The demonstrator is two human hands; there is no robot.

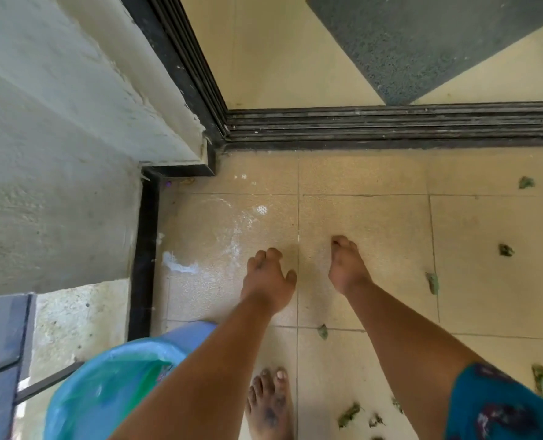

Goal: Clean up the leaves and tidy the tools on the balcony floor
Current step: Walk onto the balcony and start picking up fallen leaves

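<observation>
No readable text

Nothing in view carries a word, label, brand, number or sign that can be read.

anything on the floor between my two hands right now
Only bare tile floor with a grout line shows between the left hand and right hand in the head view; the leaves lie further right.
</observation>
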